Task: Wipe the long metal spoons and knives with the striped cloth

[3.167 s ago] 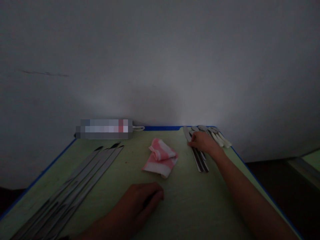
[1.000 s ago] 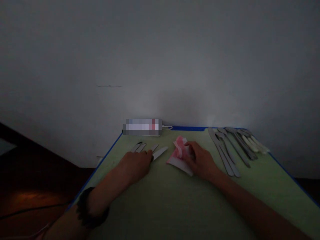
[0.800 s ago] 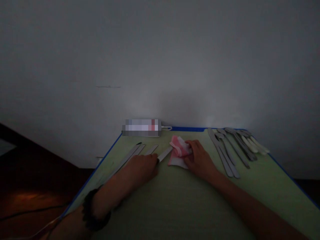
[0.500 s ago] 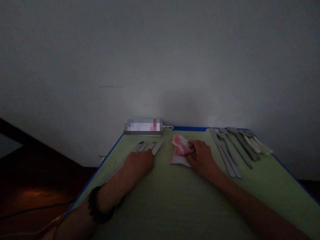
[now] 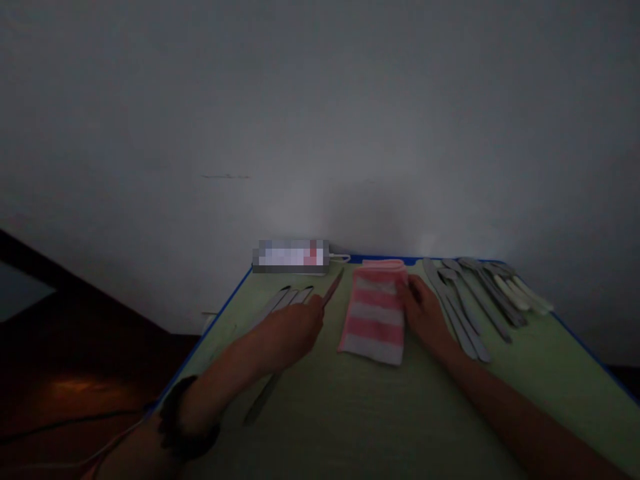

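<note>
Cloth (image 5: 376,313) (pink-striped) is in the right hand (image 5: 427,313).

Pale green, blue-edged table (image 5: 390,420) with knives (image 5: 270,307) at left, mixed cutlery (image 5: 486,304) at right, blurred-out object (image 5: 293,257) at far left.

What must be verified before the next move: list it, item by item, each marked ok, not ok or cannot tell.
1. Left hand holding the grey metal table knife: ok, blade showing beyond the fingers.
2. The pink-and-white striped fabric cloth laid out: ok, spread on the pale green tabletop.
3. Blade clear of the cloth: ok, a narrow gap shows between them.
4. Right hand pinching the cloth: cannot tell; it is at the right edge, but its grip is unclear.
5. The flat silver metal knives on the left fully visible: not ok, the left hand partly covers them.
</note>
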`<state>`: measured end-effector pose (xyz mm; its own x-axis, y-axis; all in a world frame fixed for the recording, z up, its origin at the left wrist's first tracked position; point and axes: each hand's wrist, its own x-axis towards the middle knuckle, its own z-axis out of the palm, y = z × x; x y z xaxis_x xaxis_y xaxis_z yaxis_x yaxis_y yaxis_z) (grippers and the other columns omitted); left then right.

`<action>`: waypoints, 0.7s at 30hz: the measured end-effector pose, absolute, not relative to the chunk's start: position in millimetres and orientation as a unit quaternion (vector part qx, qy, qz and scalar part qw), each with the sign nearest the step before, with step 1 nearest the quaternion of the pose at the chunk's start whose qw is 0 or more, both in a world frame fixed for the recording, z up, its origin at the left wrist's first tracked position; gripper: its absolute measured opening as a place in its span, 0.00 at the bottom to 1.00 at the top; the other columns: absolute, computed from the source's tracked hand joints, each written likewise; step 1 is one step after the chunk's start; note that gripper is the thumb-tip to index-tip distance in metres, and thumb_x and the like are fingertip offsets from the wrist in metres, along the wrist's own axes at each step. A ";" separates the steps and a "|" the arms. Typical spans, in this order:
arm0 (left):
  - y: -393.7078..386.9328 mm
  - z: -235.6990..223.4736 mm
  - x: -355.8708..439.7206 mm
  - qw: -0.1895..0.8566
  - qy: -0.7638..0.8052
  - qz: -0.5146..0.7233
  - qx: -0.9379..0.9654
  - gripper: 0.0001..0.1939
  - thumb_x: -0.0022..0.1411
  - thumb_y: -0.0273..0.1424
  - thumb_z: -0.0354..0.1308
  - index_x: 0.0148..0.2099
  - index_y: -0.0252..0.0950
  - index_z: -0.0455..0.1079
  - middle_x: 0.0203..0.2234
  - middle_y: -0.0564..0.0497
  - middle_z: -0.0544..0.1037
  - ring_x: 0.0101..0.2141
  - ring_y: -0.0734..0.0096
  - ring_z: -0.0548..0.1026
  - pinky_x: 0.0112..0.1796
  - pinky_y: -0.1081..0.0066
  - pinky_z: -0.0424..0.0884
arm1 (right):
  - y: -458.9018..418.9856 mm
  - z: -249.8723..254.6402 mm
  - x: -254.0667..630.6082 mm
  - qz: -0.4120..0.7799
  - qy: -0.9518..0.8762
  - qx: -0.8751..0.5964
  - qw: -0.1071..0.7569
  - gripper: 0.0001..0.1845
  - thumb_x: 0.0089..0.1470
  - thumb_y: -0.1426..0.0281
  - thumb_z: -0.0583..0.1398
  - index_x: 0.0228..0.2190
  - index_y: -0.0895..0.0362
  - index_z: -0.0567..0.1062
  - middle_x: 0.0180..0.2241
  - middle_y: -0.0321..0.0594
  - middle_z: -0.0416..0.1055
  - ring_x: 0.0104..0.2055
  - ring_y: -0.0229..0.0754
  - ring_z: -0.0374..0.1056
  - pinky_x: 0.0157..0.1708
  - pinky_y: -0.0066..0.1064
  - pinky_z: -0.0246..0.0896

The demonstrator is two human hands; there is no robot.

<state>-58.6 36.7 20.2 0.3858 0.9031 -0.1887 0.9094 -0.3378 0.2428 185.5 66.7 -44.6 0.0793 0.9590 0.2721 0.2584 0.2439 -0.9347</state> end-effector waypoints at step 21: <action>13.0 -22.7 -13.3 0.264 0.539 0.182 0.779 0.21 0.64 0.31 0.43 0.59 0.38 0.48 0.30 0.50 0.73 0.27 0.66 0.72 0.29 0.69 0.63 | 74.3 -44.4 181.1 0.700 -0.328 -0.324 0.546 0.11 0.47 0.69 0.50 0.34 0.56 0.67 0.38 0.47 0.71 0.42 0.48 0.67 0.41 0.44 0.65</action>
